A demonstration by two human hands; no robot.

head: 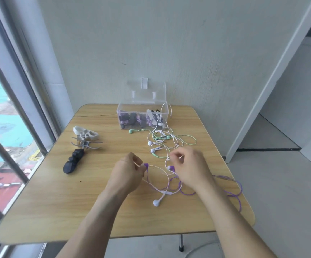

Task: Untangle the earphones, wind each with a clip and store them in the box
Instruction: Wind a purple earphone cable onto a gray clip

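Matt wood-grain table (57,192), clear glossy plastic box (141,116), smooth plastic earphones (157,202), rough-looking plastered wall (169,53)

From my head, one wide-angle camera looks forward and down across the table (44,198) toward the wall (169,43)

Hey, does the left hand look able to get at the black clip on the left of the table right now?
Probably not at once: the left hand is pinching a pale cable, so it would have to let go first. Otherwise the tabletop between it and the black clip looks bare.
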